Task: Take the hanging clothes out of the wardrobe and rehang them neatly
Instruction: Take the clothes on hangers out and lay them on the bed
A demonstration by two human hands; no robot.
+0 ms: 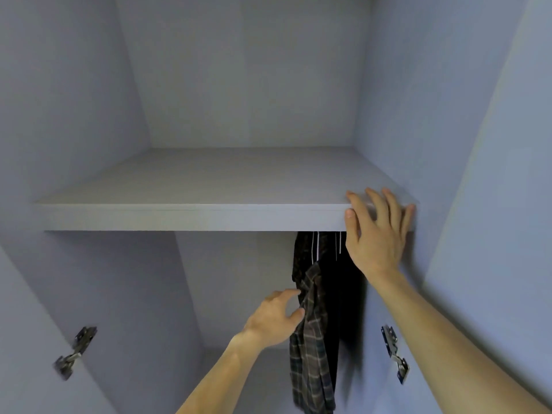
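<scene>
A dark plaid shirt [310,348] hangs under the wardrobe shelf [191,216] at the right side, with a black garment [340,282] behind it. The rail and hangers are hidden by the shelf. My left hand [274,318] reaches to the shirt's left edge, its fingers relaxed and touching the cloth with thumb and forefinger apart. My right hand [376,231] rests with spread fingers on the shelf's front edge, above the clothes.
The wardrobe is pale grey, with side walls close on both sides. Metal door hinges sit on the left wall [74,351] and the right wall [394,351]. The hanging space left of the clothes holds nothing I can see.
</scene>
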